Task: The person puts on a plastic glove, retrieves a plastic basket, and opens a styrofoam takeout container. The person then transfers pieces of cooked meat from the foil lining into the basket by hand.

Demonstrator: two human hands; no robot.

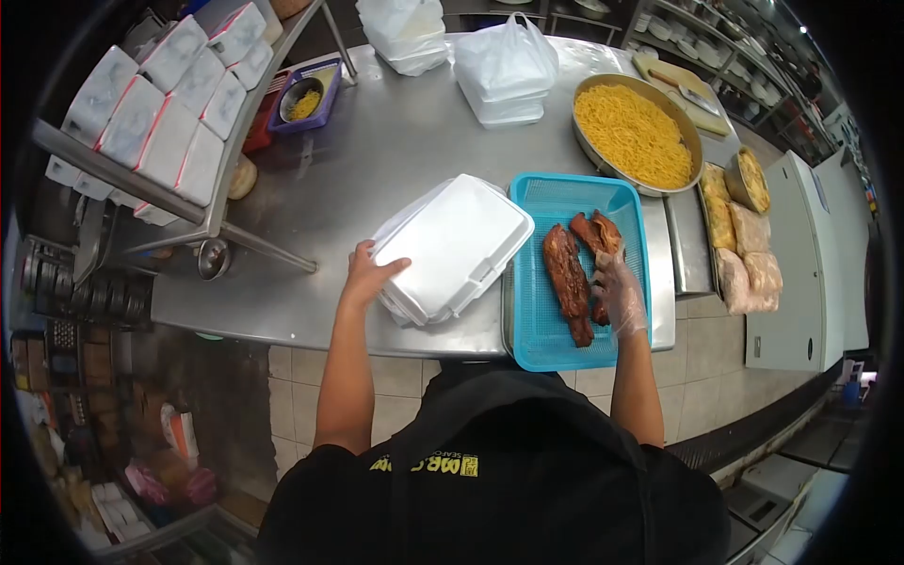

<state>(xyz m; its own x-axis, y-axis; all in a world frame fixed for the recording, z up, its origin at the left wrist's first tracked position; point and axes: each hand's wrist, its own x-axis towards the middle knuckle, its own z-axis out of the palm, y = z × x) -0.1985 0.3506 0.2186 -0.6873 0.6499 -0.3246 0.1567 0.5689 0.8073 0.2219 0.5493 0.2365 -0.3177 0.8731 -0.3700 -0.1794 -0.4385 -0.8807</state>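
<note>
My left hand [370,280] grips the left edge of a stack of white foam takeaway boxes [457,240], thumb over the top lid and fingers along the side. The boxes are closed and lie at a slant on the steel table. My right hand [621,294], in a clear plastic glove, reaches into a blue plastic basket [534,200]. Its fingers are around a piece of dark roasted meat [596,231], partly hidden by the hand. A longer slab of roasted meat [566,282] lies beside it in the basket.
A large round pan of yellow noodles [633,132] stands beyond the basket. White plastic bags with boxes [506,75] sit at the back. Bagged food [750,247] lies at the right. A metal shelf [268,247] with several stacked cartons overhangs the table's left side.
</note>
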